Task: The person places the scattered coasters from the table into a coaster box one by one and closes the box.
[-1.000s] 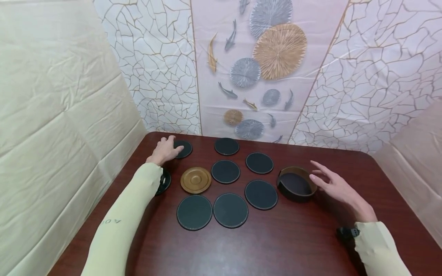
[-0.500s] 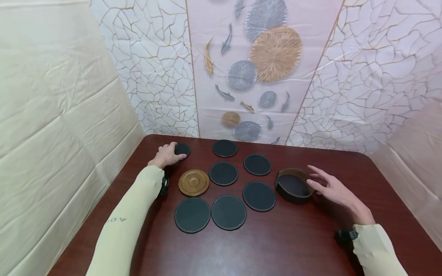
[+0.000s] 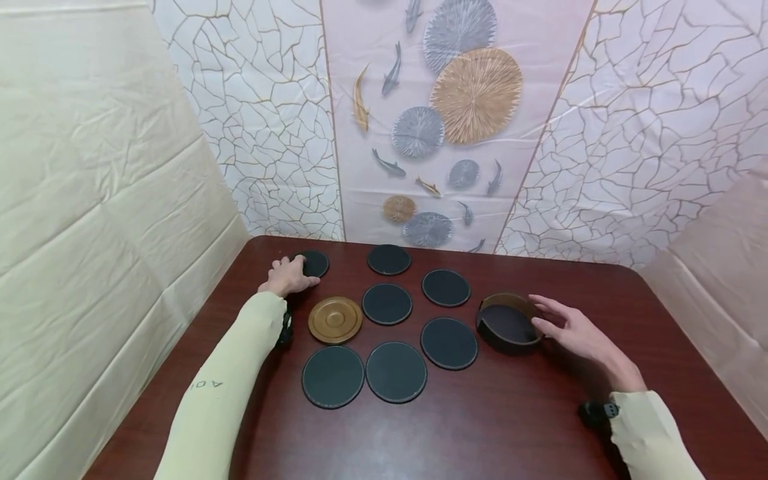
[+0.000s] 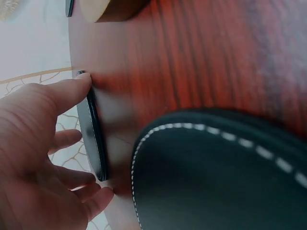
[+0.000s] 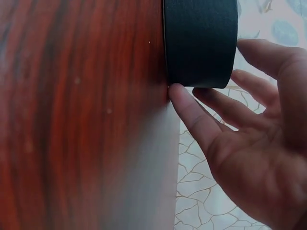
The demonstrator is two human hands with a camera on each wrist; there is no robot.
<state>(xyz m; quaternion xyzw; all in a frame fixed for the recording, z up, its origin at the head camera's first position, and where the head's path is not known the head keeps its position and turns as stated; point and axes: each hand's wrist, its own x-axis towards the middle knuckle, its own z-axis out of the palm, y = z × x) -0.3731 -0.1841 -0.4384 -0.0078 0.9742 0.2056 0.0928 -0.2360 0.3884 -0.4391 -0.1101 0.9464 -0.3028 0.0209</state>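
My left hand [image 3: 288, 275] reaches to a round black coaster [image 3: 315, 264] at the table's far left corner. In the left wrist view the thumb lies by one edge of that coaster [image 4: 93, 136], with the other fingers loosely spread round the opposite side. My right hand [image 3: 576, 331] is at the right side of a round black coaster holder [image 3: 510, 325] with a brown inner wall. Its fingers are relaxed around the holder's wall, and one fingertip meets the base where it stands on the table in the right wrist view.
Several black coasters [image 3: 396, 372] lie flat across the middle of the dark red wooden table [image 3: 456, 427]. A brown ringed disc [image 3: 335, 320] sits left among them. Another stitched coaster [image 4: 201, 177] is close under my left wrist. Patterned cloth [image 3: 270, 133] hangs behind.
The head view has tilted slightly, shifting everything a little down and left. My left hand has drawn slightly nearer over the coaster's edge; my right hand has moved closer against the holder.
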